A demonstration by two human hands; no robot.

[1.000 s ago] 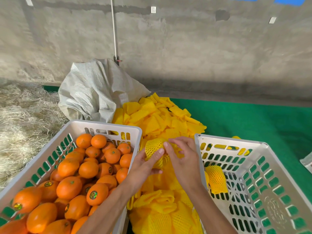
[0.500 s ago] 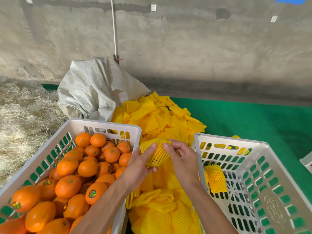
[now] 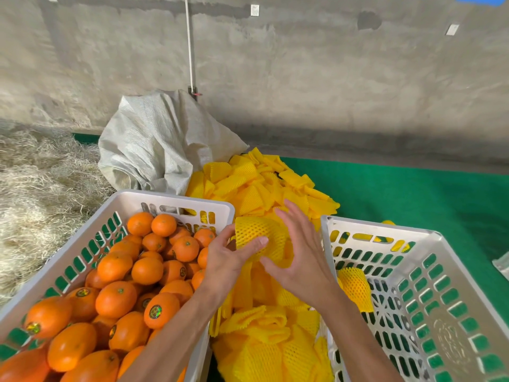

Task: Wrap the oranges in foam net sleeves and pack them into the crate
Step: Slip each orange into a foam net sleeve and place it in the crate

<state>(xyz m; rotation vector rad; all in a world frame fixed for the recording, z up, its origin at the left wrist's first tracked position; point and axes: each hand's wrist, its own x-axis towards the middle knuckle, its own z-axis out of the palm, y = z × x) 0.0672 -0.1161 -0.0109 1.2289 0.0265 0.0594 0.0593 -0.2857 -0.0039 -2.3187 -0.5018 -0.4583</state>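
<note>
You're sleeving an orange: left hand (image 3: 230,264) is gripping the netted orange (image 3: 259,238) above the sleeve pile (image 3: 264,188), between the crates. Right hand (image 3: 300,260) is open beside it, fingers spread. Next move, likely: seat the net, then drop it in the right crate (image 3: 429,238).

Bright even daylight, soft faint shadows, no glare, sharp focus throughout, wide-angle bending toward the edges

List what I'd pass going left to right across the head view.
Straw → crate of oranges → left hand → wrapped orange → right hand → nearly empty crate.
</note>
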